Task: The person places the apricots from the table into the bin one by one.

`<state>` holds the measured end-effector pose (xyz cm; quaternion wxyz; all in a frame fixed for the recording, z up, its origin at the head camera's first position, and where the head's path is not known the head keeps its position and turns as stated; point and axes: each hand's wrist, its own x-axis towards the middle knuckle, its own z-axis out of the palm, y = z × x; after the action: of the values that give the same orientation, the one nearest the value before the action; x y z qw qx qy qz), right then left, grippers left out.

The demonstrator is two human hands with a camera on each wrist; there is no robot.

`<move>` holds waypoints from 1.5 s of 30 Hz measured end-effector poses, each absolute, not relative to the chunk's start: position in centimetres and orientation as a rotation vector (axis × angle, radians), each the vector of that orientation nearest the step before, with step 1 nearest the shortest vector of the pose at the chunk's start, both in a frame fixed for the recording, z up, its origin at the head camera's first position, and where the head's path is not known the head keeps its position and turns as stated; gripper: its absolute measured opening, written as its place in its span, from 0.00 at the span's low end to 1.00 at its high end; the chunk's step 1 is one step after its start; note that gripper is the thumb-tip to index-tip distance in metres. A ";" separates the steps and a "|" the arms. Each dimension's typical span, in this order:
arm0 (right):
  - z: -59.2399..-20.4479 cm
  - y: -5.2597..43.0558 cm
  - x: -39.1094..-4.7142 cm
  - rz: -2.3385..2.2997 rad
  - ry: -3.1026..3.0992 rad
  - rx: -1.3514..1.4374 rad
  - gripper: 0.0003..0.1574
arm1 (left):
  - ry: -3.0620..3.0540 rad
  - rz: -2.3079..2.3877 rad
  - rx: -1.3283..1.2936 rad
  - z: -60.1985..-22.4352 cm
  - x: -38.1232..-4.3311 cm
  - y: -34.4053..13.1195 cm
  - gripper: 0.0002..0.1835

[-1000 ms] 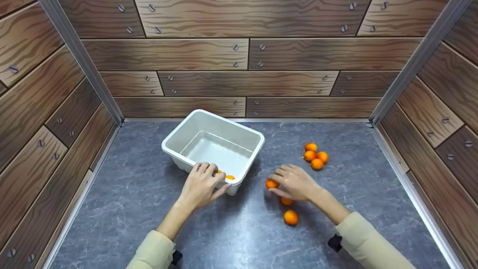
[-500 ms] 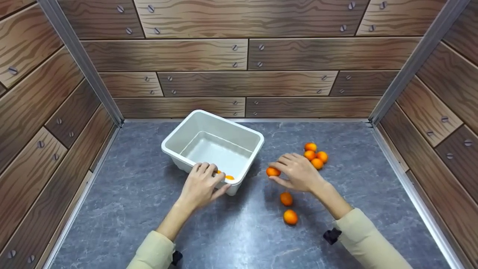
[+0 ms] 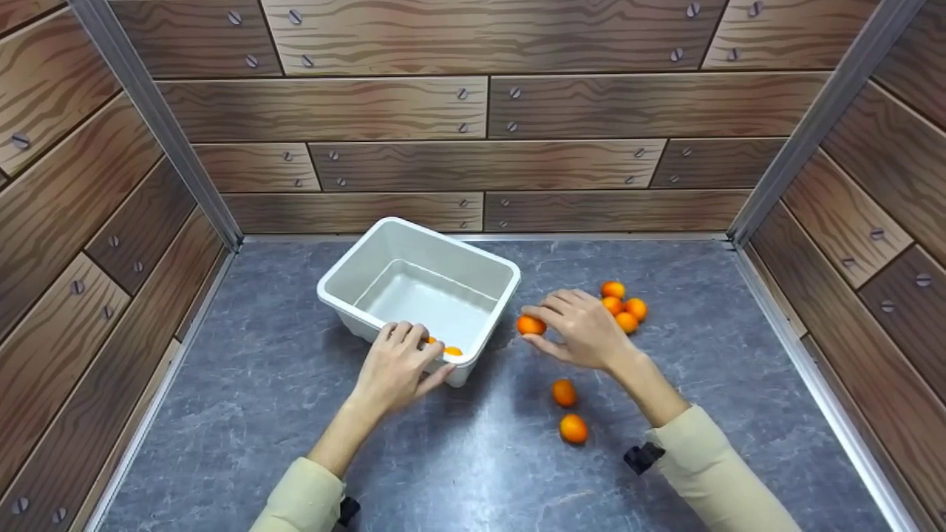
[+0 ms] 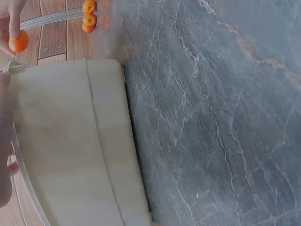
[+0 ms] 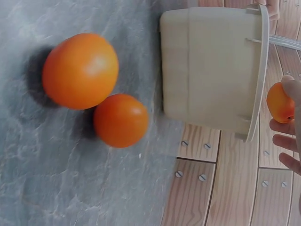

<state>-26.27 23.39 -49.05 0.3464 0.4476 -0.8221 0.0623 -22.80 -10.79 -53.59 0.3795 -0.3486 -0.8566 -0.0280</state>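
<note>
My right hand (image 3: 584, 329) pinches a small smooth orange (image 3: 531, 325) between thumb and fingertips, raised off the floor just right of the bin. In the right wrist view, that orange (image 5: 281, 103) is at the right edge, beyond the bin's rim. My left hand (image 3: 399, 366) grips the near rim of the grey-white plastic bin (image 3: 510, 284), fingers over the edge and thumb outside. Two oranges partly show inside the bin by those fingers, one at the near right corner (image 3: 453, 352). Two loose oranges, a farther one (image 3: 565, 393) and a nearer one (image 3: 573, 428), lie below my right hand.
Several more oranges (image 3: 635, 309) lie in a cluster behind my right hand, partly covered by it. The grey marbled floor (image 3: 259, 414) is bounded by wood-patterned walls (image 3: 399, 166) at the back and sides, with metal strips along the edges.
My right hand has lifted its orange off the floor, away from the two loose ones, and carried it farther back, then slightly left toward the bin. My left hand stays on the rim.
</note>
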 end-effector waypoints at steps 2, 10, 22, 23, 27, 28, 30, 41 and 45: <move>-48.9 23.2 -26.4 0.176 -2.121 1.161 0.24 | -2.188 -0.074 -0.889 -53.6 -22.8 -10.8 0.22; -48.4 22.3 -26.8 0.209 -2.098 1.147 0.24 | -2.199 -0.078 -0.883 -53.8 -22.5 -10.6 0.20; -47.8 19.6 -27.9 0.217 -2.085 1.153 0.26 | -2.196 -0.059 -0.870 -53.7 -22.6 -10.7 0.21; -47.8 19.4 -28.0 0.220 -2.082 1.155 0.26 | -2.197 -0.053 -0.869 -53.6 -22.6 -10.7 0.21; -47.9 18.5 -28.5 0.212 -2.085 1.167 0.25 | -2.196 -0.042 -0.869 -53.6 -22.5 -10.7 0.21; -47.8 18.3 -28.6 0.209 -2.086 1.173 0.25 | -2.194 -0.040 -0.868 -53.6 -22.5 -10.7 0.21; -47.8 17.9 -28.8 0.196 -2.099 1.183 0.24 | -2.191 -0.039 -0.867 -53.6 -22.5 -10.7 0.22; -47.6 16.4 -29.5 0.185 -2.158 1.192 0.23 | -2.177 -0.045 -0.874 -53.6 -22.6 -10.8 0.21; -48.0 16.1 -29.8 0.177 -2.187 1.187 0.23 | -2.178 -0.042 -0.873 -53.5 -22.7 -10.8 0.21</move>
<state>-29.78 16.14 -47.96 0.3176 0.4513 -0.8312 0.0673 -22.68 -10.78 -53.52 0.3869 -0.3431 -0.8558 -0.0166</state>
